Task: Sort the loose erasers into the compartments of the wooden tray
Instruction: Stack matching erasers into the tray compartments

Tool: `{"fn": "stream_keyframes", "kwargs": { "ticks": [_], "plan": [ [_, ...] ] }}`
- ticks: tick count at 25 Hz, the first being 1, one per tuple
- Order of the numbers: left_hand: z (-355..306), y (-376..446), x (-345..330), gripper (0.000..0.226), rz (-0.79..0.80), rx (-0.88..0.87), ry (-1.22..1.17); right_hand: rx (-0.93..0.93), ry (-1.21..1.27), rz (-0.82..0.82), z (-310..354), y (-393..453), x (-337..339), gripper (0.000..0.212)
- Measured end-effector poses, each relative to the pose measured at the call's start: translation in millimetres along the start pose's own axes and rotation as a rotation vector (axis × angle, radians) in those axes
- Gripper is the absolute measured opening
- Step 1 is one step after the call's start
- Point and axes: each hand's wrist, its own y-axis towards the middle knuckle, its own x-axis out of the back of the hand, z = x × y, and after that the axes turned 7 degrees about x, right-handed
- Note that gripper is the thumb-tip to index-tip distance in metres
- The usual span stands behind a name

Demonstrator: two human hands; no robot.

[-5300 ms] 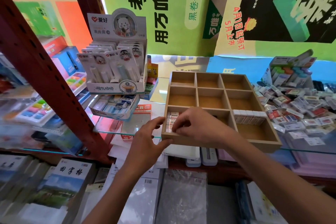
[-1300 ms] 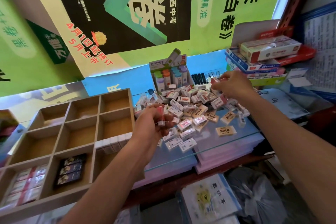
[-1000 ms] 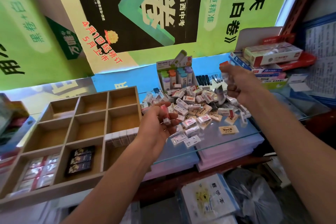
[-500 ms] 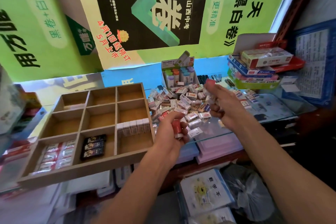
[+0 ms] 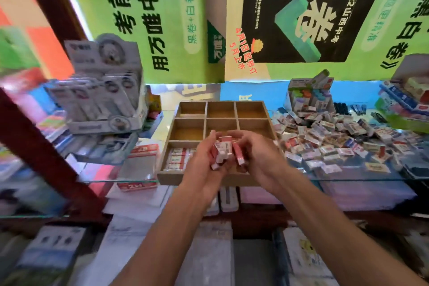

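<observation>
Both hands meet over the near middle of the wooden tray (image 5: 167,175) — the left hand (image 5: 204,165) cups a bunch of red-and-white erasers (image 5: 221,150), the right hand (image 5: 260,158) pinches one more at the bunch's right edge. The matching near-left compartment (image 5: 177,158), already partly filled, lies just below and left, so the left hand is nearer. The loose pile (image 5: 336,137) covers the glass shelf (image 5: 362,175) to the right.

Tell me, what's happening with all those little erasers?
A person is sorting them. Both hands, left and right, hold a bunch of red-and-white erasers over the wooden tray. Its near-left compartment already holds some. A big loose pile waits on the glass shelf to the right.
</observation>
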Motion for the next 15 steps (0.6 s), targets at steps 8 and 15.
{"fn": "stream_keyframes", "kwargs": {
  "ticks": [8,15],
  "plan": [
    [-66.8,-8.0,71.5,0.011,-0.154,-0.115,-0.069,0.016,0.195,0.001,-2.6,9.6,-55.4,0.027],
    [-83.0,-7.5,108.9,0.012,-0.241,-0.122,-0.036,0.059,0.001,0.068,-11.9,14.5,-62.1,0.024]
  ]
}}
